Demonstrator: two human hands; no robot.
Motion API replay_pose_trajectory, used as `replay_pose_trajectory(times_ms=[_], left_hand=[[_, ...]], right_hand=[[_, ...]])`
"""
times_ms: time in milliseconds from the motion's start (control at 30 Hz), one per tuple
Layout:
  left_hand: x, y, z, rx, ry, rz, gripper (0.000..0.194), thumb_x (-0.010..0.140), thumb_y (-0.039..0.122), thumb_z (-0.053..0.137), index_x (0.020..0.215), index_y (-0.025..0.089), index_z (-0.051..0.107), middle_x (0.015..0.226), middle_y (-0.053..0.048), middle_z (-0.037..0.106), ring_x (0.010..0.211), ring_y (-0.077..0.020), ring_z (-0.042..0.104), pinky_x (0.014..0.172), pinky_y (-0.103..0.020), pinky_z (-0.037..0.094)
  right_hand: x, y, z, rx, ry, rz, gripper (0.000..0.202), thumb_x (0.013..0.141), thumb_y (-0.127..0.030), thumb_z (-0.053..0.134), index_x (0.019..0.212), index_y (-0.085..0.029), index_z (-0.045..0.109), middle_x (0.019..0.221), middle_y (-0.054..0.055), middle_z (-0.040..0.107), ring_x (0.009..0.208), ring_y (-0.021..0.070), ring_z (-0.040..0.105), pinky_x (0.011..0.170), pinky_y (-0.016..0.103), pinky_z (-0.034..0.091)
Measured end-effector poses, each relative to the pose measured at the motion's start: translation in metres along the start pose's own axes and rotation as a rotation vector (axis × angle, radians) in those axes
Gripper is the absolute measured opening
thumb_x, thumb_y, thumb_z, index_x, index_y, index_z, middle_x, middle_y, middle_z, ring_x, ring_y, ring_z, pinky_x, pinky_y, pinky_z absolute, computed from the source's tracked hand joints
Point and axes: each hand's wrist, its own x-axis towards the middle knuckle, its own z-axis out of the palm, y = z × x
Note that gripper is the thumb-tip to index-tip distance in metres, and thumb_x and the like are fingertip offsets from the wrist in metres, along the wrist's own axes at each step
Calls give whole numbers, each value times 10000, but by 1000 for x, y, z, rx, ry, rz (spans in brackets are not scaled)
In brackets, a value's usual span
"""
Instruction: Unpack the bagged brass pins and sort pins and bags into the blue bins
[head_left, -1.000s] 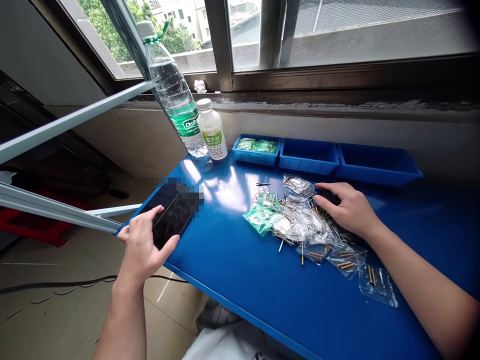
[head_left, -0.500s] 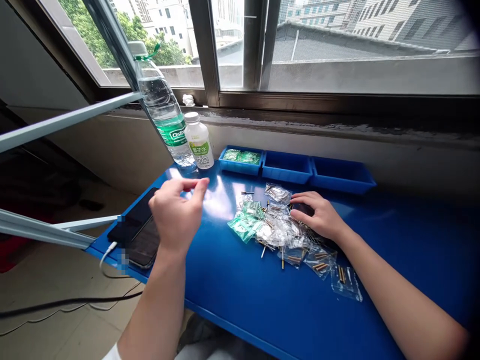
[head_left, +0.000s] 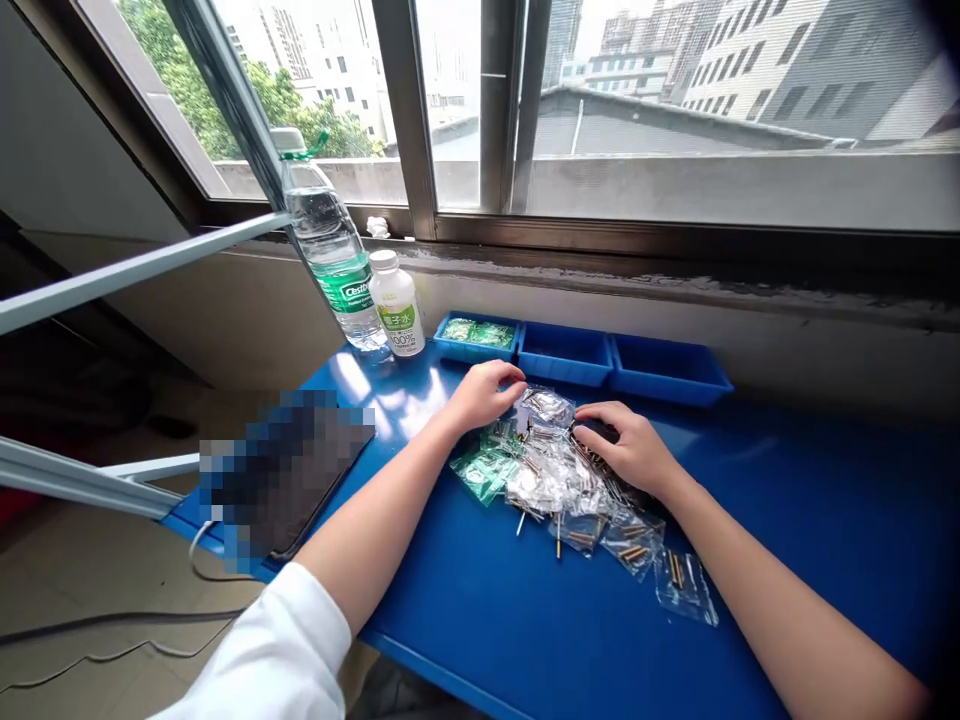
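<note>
My left hand [head_left: 486, 394] is over the far left part of a pile of small clear plastic bags [head_left: 559, 475]. Its fingers are curved, with a small gap between thumb and fingertips, and I see nothing held. Resting at the pile's right side, my right hand [head_left: 634, 448] has its thumb and fingers apart. Thin metal pins, some gold-coloured, show inside the bags and poke out loose at the near edge. Green-tinted bags [head_left: 484, 472] lie on the pile's left. One clear bag with gold-coloured pins [head_left: 684, 585] lies at the near right.
Three blue bins [head_left: 566, 372] stand in a row along the wall, the left one with green packets [head_left: 480, 332]. A large water bottle [head_left: 349, 285] and a white bottle [head_left: 397, 315] stand at the back left. A dark, partly blurred device [head_left: 315, 490] lies at the table's left edge.
My left hand has moved right and forward, from raised above the table's left side to the pile. My right hand stays at the pile. The camera view has shifted slightly.
</note>
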Motion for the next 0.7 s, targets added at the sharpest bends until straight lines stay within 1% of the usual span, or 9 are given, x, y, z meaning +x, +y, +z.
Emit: replay_pose_trajectory(times_ms=[67,133,200,267,300,400,467,567,700], left_hand=[[-4,-5,4,5,-3,4,175,822,285,593,886,160,698,886,-51,687,827,-160,622,742,-265,483],[-6,-9,4,13,28,-4,169,813,293,605,861,160,698,871,-49,677,826,-163,613,733,-266,478],[-5,-13,4,7,83,-34,150,806,280,607,808,156,691,826,-40,660,787,-153,601,715,-263,470],[-3,-15,4,-7,112,-66,136,800,261,604,765,152,677,784,-29,638,743,-141,587,694,-259,461],[-3,-15,5,-8,112,-70,127,794,250,602,751,152,671,772,-26,629,733,-140,581,684,-258,457],[-2,-15,7,15,70,-32,98,774,230,600,746,160,663,780,-26,617,757,-149,574,675,-259,452],[-3,-13,7,26,44,-5,98,771,236,599,758,166,665,797,-29,614,778,-155,573,673,-260,453],[-4,-12,6,11,27,-3,107,773,245,592,779,170,668,816,-31,618,786,-156,577,659,-254,459],[-4,-12,7,3,-5,20,106,766,237,601,806,169,673,828,-33,635,803,-158,592,679,-254,476]], right_hand=[[2,0,-1,-1,23,59,337,851,-479,566,1025,-213,680,1080,85,696,1000,253,635,869,411,514],[6,-4,-1,-44,59,107,402,848,-496,560,1094,-197,670,1122,104,685,1019,272,630,849,422,524],[11,-11,0,-131,61,67,463,837,-485,580,1175,-176,645,1192,121,664,1120,298,586,946,456,484],[15,-18,3,-193,6,-9,474,869,-458,540,1248,-182,610,1282,115,622,1219,307,521,1029,487,422],[16,-21,5,-215,-44,-22,485,876,-450,530,1287,-199,584,1337,100,587,1256,313,488,1039,506,408],[16,-26,9,-257,-174,-3,446,897,-441,495,1293,-254,577,1403,50,534,1297,334,439,1025,573,387],[15,-27,10,-258,-196,17,399,892,-425,506,1234,-250,615,1351,51,582,1272,331,461,1004,565,403],[15,-28,11,-243,-144,23,375,851,-386,574,1172,-204,641,1212,86,663,1175,301,539,968,486,450],[15,-31,10,-236,-97,7,366,835,-343,605,1152,-166,648,1081,101,701,1037,270,611,893,426,492]])
